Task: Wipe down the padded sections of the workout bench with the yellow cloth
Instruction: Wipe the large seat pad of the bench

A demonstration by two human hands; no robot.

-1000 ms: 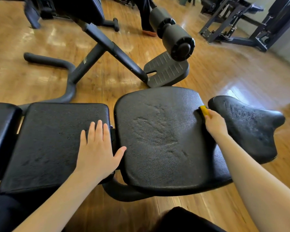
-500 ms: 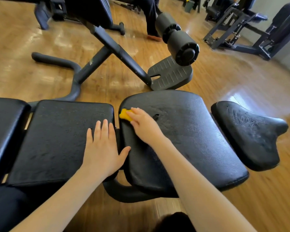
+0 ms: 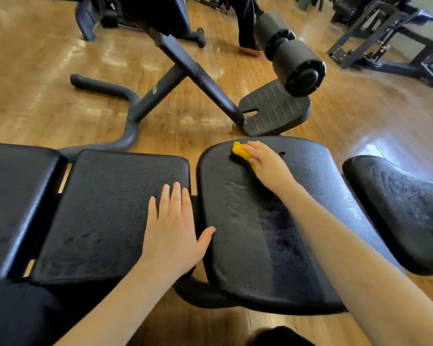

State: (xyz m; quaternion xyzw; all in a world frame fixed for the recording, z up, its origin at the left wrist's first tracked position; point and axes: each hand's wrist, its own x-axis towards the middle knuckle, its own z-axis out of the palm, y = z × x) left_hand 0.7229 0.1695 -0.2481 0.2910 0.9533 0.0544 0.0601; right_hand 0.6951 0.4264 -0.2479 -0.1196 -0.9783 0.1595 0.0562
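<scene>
The black workout bench lies across the view in padded sections: a far-left pad (image 3: 13, 196), a rectangular pad (image 3: 105, 211), a wide rounded seat pad (image 3: 250, 245) and a small right-hand pad (image 3: 405, 211). My right hand (image 3: 268, 166) presses the bunched yellow cloth (image 3: 240, 151) onto the far edge of the seat pad. Most of the cloth is hidden under my fingers. My left hand (image 3: 171, 233) rests flat, fingers apart, on the right end of the rectangular pad, thumb touching the seat pad.
Beyond the bench, on the wooden floor, stands another machine with a slanted black frame (image 3: 200, 78), ribbed footplate (image 3: 275, 108) and foam rollers (image 3: 298, 61). A person's leg and shoe (image 3: 248, 28) are at the back. More gym frames (image 3: 385, 41) fill the far right.
My right hand swept the cloth from the seat pad's right edge to its left edge, then to the far edge where it is now. My left hand stayed put.
</scene>
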